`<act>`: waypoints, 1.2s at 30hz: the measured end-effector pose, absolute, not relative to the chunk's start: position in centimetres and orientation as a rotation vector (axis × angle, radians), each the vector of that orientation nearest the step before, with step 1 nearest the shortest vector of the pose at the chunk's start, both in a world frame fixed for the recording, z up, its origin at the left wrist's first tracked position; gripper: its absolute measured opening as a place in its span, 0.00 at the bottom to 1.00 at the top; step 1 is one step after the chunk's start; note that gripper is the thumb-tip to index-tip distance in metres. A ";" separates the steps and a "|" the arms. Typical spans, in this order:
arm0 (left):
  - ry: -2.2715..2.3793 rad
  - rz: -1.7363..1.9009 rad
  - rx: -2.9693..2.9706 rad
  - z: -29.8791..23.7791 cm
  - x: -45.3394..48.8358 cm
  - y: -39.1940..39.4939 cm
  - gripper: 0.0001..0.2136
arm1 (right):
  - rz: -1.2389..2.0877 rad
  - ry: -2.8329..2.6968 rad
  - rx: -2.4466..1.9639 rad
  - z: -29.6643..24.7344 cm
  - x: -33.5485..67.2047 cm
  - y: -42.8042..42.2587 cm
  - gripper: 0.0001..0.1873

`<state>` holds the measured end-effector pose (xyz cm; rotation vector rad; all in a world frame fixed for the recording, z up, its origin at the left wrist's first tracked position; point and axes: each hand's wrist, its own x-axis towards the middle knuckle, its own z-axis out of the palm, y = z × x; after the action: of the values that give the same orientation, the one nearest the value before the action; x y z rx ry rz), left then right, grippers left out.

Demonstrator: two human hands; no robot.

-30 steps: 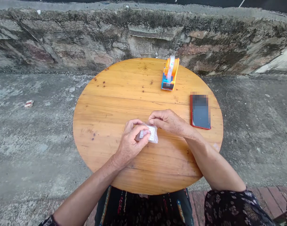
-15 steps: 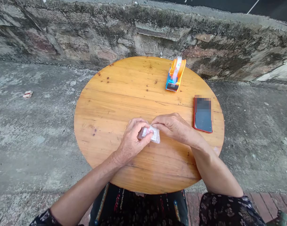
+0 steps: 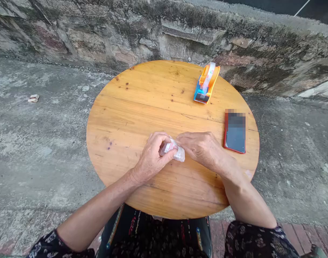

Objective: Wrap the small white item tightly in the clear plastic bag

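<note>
The ground (image 3: pixel 32 143) is rough grey concrete and fills the left and right sides of the view. A strip of brick paving (image 3: pixel 300 233) shows at the lower right corner. A weathered stone wall (image 3: pixel 99 32) runs across the top of the view, behind the far edge of the bench.

The bench (image 3: pixel 142 104) is a round top of light wooden boards with visible knots and a few dark marks. The person sits at its near edge, and a dark patterned garment (image 3: pixel 158 236) shows below the rim. Both forearms reach over the near edge and meet close to the centre of the top.

The left hand (image 3: pixel 153 159) is curled, with its fingers (image 3: pixel 160 138) closed over the left part of a packet and the thumb pressed against the near side. The right hand (image 3: pixel 204 148) lies palm down, and its fingers (image 3: pixel 184 137) are pinched on the right upper edge of the same packet. Both hands therefore grasp it.

A phone (image 3: pixel 235 134) with a red case lies flat, screen up, near the right rim, just beside the right hand but not touching it. An orange and blue tape dispenser (image 3: pixel 206 84) stands at the far right of the bench, well apart from the hands, with a strip of tape over its top.

The packet (image 3: pixel 177 152) is small, clear and whitish, with a pinkish part inside. It sits between the two hands, near the centre of the bench. Whether it rests on the wood cannot be told.

A small pale scrap (image 3: pixel 33 98) lies on the ground at far left.
</note>
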<state>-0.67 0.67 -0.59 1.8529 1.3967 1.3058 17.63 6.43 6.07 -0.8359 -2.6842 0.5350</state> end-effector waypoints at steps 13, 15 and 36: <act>1.367 1.323 1.838 -1.0 -0.8 0.7 0.10 | 0.426 -2.769 -0.727 5.8 17.8 6.6 0.14; 1.361 1.330 1.843 -1.0 -0.8 0.7 0.10 | 0.410 -2.778 -0.718 5.7 17.8 6.6 0.14; 1.370 1.290 1.862 -0.5 -0.9 0.6 0.07 | 0.297 -2.810 -0.733 5.7 17.9 6.1 0.13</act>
<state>-0.91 0.65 -0.49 1.8623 1.3697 1.2903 17.88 6.15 5.72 -0.7325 -2.8105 0.2970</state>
